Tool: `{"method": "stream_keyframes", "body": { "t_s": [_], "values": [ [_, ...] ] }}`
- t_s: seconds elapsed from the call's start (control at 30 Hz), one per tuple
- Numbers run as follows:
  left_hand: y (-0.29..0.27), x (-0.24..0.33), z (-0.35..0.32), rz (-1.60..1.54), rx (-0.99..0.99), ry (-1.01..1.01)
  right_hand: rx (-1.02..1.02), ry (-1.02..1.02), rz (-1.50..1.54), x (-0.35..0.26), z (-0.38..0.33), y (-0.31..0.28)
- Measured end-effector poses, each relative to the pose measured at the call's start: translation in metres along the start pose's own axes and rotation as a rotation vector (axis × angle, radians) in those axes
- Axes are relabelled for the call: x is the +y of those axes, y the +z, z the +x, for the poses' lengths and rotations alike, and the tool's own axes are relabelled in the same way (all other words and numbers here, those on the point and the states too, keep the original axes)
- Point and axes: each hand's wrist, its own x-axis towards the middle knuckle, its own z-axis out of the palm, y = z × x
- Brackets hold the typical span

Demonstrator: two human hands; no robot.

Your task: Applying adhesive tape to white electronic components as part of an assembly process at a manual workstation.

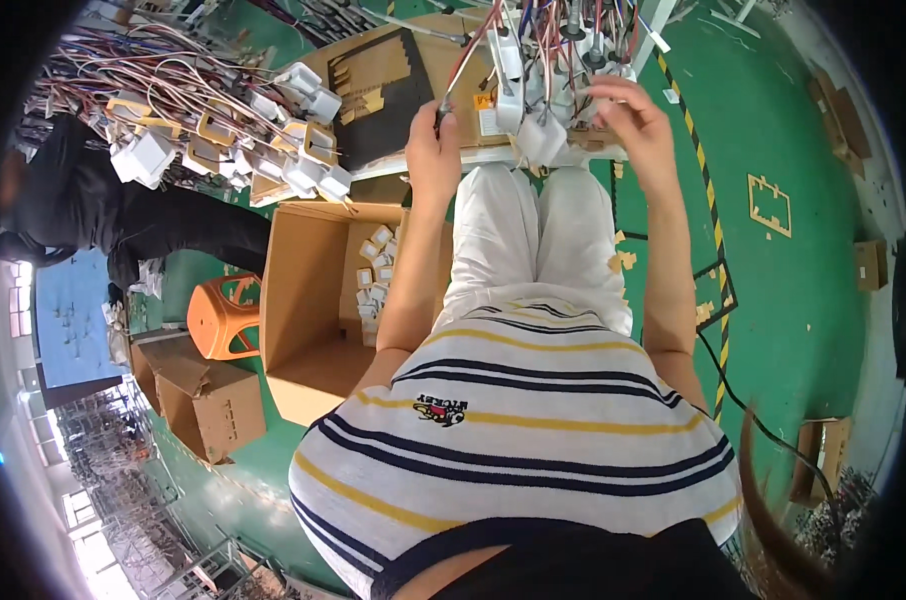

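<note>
My left hand (pixel 434 160) is closed, thumb and fingers pinching the dark end of a cable (pixel 443 112) at the table's near edge. Red and white wires run up from that cable. To the right, my right hand (pixel 637 125) has its fingers curved and apart, beside a hanging bunch of wires and white plastic housings. The nearest white housing (pixel 542 138) hangs between my hands, over the table edge. Another white housing (pixel 510 108) is just right of my left hand. Whether my right fingertips touch a wire is hard to make out.
A heap of wired white housings (pixel 303 172) covers the table's left side, near a dark flat panel (pixel 398 120). Below stands an open cardboard box (pixel 313 290) holding small white parts. An orange stool (pixel 221 318) and a person in dark clothes (pixel 173 215) are at left.
</note>
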Motion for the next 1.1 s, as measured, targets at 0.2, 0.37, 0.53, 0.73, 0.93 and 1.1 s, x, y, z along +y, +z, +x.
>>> {"method": "stream_keyframes", "body": {
  "t_s": [0.2, 0.37, 0.53, 0.73, 0.93, 1.1],
  "values": [
    [0.001, -0.006, 0.012, 0.085, 0.043, 0.043, 0.245, 0.124, -0.059, 0.012, 0.002, -0.026],
    [-0.001, 0.013, 0.012, 0.007, 0.011, -0.055, 0.043, 0.06, -0.077, 0.031, 0.038, -0.054],
    [0.006, 0.042, 0.0, 0.329, 0.375, 0.469, -0.152, 0.112, -0.308, 0.034, 0.04, -0.073],
    [0.065, 0.104, -0.072, -0.438, -0.492, 0.175, -0.166, 0.33, -0.073, -0.057, -0.051, -0.09],
    [0.067, 0.114, -0.08, -0.93, -0.792, -0.371, 0.014, 0.081, 0.351, -0.09, -0.08, -0.018],
    [0.036, 0.126, -0.073, -0.754, -0.722, -0.231, -0.037, 0.257, 0.304, -0.095, -0.074, -0.038]
  ]
}}
